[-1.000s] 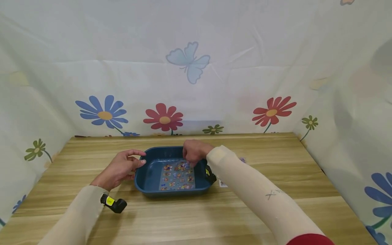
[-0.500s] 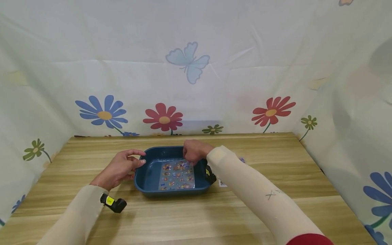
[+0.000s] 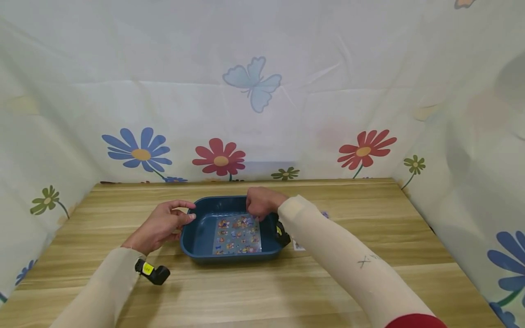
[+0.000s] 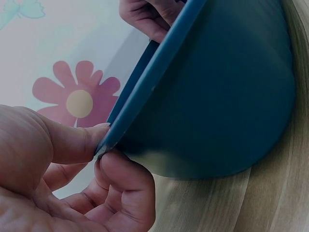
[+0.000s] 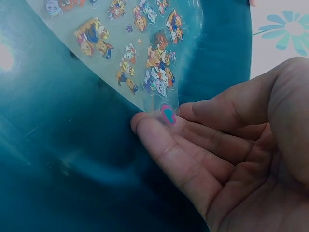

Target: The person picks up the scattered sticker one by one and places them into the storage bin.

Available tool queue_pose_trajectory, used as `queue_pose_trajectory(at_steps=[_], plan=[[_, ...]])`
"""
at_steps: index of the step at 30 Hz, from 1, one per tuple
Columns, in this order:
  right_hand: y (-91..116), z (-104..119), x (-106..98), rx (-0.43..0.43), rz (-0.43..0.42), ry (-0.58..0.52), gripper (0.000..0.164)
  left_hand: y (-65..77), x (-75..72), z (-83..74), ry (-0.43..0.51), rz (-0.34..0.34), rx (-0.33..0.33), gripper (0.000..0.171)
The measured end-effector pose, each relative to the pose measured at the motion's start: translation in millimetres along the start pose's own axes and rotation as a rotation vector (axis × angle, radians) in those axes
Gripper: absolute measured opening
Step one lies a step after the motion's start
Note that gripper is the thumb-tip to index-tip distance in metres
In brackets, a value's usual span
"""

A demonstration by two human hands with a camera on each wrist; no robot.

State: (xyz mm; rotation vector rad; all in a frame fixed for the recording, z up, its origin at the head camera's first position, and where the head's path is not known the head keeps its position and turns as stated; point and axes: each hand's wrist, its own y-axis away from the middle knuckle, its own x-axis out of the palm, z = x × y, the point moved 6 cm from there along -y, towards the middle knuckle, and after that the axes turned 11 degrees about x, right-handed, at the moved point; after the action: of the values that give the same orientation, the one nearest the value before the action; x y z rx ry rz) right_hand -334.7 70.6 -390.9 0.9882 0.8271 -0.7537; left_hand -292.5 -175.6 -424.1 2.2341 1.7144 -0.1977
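A dark blue rectangular basin (image 3: 235, 259) stands on the wooden table. My left hand (image 3: 161, 225) is at its left end; in the left wrist view the thumb (image 4: 79, 142) and curled index finger pinch the rim. Inside the basin lies a clear sticker sheet (image 3: 237, 236) printed with small cartoon figures. My right hand (image 3: 261, 202) reaches in over the basin's far right side. The right wrist view shows its thumb and fingers (image 5: 164, 145) pinching one corner of the sticker sheet, by a pink and teal sticker (image 5: 168, 115). My right wrist hides part of the basin's right end.
Right of the basin, a small white printed piece (image 3: 298, 246) and a purple printed bit (image 3: 325, 214) show from behind my right forearm. A flowered cloth (image 3: 287, 136) hangs along the table's back edge and at both sides. Each wrist wears a black camera (image 3: 152, 272).
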Motion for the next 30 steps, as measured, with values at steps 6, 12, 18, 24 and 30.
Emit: queue_pose_trajectory(at_steps=[6, 12, 18, 24, 30], plan=[[2.6, -1.6, -2.4, 0.003, -0.008, -0.039, 0.026, -0.5, 0.4, -1.2, 0.000, 0.000, 0.004, 0.050], [2.9, -3.4, -2.1, -0.002, -0.005, -0.040, 0.026, -1.4, 0.3, -0.1, 0.005, -0.005, -0.001, 0.050], [1.4, -4.8, -1.0, 0.002, -0.005, -0.038, 0.045, -1.6, -0.2, 0.9, -0.004, -0.011, -0.004, 0.050], [2.2, -4.7, -2.3, -0.009, -0.009, -0.006, 0.049, -1.6, -0.3, 2.1, -0.003, -0.015, -0.006, 0.050], [5.4, -4.6, -3.0, -0.013, -0.010, -0.004, 0.050, -1.5, -0.3, 3.3, -0.007, -0.009, -0.007, 0.051]])
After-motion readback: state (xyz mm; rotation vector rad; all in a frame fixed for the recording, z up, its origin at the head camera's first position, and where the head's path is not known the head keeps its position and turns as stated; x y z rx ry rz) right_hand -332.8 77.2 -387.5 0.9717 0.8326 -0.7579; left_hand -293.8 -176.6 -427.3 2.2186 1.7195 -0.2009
